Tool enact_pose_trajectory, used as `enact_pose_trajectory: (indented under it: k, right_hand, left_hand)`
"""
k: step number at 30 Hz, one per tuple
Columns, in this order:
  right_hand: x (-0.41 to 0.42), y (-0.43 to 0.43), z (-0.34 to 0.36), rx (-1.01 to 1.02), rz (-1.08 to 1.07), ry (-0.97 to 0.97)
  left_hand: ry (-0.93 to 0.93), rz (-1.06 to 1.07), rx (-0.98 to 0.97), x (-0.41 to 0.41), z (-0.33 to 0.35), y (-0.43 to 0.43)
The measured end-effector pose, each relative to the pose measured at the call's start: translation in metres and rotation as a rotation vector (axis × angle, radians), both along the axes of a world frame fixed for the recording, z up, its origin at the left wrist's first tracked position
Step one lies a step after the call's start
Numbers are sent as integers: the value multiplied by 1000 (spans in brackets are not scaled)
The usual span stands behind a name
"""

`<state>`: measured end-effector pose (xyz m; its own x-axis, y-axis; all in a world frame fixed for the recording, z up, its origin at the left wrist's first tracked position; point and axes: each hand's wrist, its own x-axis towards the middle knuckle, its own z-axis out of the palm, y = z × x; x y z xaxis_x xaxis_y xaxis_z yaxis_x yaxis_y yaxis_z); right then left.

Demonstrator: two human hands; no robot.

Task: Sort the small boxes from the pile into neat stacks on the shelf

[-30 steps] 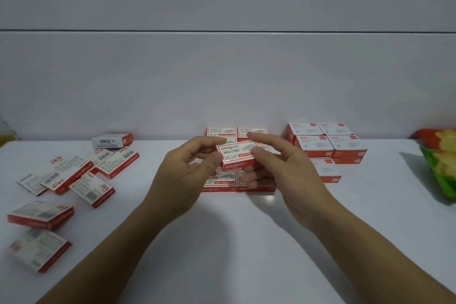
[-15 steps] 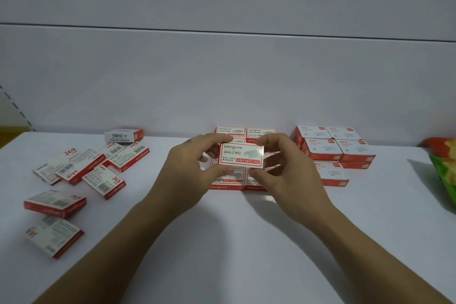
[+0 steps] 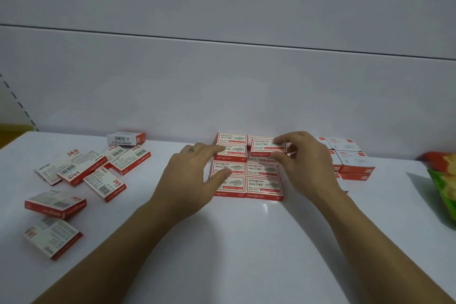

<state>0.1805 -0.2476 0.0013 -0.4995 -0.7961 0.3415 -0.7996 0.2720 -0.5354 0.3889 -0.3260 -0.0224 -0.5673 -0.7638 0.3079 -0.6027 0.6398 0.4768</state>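
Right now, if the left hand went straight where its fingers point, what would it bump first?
Probably the block of stacked boxes; the left hand points at it, fingertips over its edge. Touching is unclear.

A plain white back panel (image 3: 222, 86) rises behind a glossy white shelf (image 3: 246, 242) and is crossed by one thin dark horizontal seam (image 3: 222, 41). At the far left a slotted upright (image 3: 17, 101) slants along the panel's edge, with a yellowish surface (image 3: 12, 131) beneath it. Soft, even light leaves a faint glint (image 3: 265, 207) on the shelf
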Motion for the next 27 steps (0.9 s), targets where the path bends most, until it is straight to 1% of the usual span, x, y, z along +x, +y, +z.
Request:
enact_pose_trajectory:
  k: [3,7,11,16,21,24,27]
  right_hand:
    - [3,-5,-8,68,-21,6]
    - [7,-8,-12,80,-48,17]
    - [9,-9,-15,118,-55,111]
    - [8,-11,-19,165,-40,237]
    - [9,-8,-16,178,2,319]
    - [12,-4,-12,222,12,333]
    - [25,2,-6,248,67,326]
  left_hand:
    - [-133,33,30,-1,-1,-6]
    - [-189,33,80,-3,-2,-7]
    - [-182,18,143,-5,-1,-4]
    - [-92,18,192,-2,-2,-6]
    - [-109,28,216,-3,2,-3]
    - [-182,47,206,-1,8,0]
    - [-250,33,75,6,20,7]
